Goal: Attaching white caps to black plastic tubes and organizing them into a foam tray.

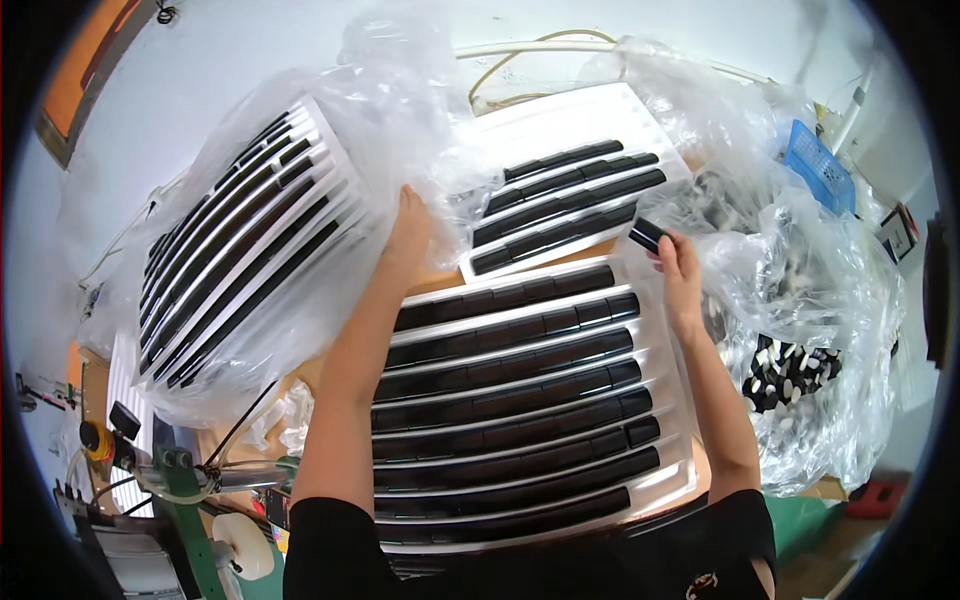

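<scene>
apparently a workshop. ridged white trays [674,400] hold rows of black parts [515,373]; a clear plastic bag [825,265] holds loose pieces [790,372].

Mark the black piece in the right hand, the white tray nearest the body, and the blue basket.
Black piece [648,235]: head view, middle of its body.
White tray [670,400]: head view, its bare right end.
Blue basket [820,168]: head view, its perforated surface.

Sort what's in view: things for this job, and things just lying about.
For the job, apparently:
black piece in the right hand
front tray
back tray
bagged left tray
bag of loose pieces

Lying about, apparently:
blue basket
red object
</scene>
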The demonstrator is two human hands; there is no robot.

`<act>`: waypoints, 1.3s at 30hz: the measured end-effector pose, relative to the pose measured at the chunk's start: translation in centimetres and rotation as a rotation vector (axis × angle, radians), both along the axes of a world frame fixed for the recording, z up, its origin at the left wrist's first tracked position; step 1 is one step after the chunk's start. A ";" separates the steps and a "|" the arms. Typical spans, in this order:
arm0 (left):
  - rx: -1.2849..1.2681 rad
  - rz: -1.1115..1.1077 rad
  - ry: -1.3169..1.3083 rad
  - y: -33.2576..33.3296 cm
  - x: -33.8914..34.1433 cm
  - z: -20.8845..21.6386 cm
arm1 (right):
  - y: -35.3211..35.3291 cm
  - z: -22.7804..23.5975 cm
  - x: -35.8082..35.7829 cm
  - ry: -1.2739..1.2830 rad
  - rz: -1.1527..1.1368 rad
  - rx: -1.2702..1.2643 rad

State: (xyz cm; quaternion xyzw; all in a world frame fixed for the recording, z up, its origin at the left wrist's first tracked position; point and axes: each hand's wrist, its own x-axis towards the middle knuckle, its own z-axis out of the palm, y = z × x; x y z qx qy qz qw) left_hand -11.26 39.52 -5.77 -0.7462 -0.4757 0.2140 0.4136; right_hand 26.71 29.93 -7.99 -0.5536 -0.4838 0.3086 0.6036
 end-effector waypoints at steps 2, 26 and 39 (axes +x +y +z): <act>-0.030 0.059 0.020 0.8 -0.6 0.1 | 0.9 0.5 -1.2 -0.069 -0.001 0.077; -0.128 -0.923 -0.735 -0.5 6.3 2.0 | -0.7 1.7 10.7 -0.966 -0.438 -0.120; 0.127 -0.007 -0.701 5.7 -2.7 -5.2 | -1.2 2.2 13.3 -1.096 -0.546 -0.017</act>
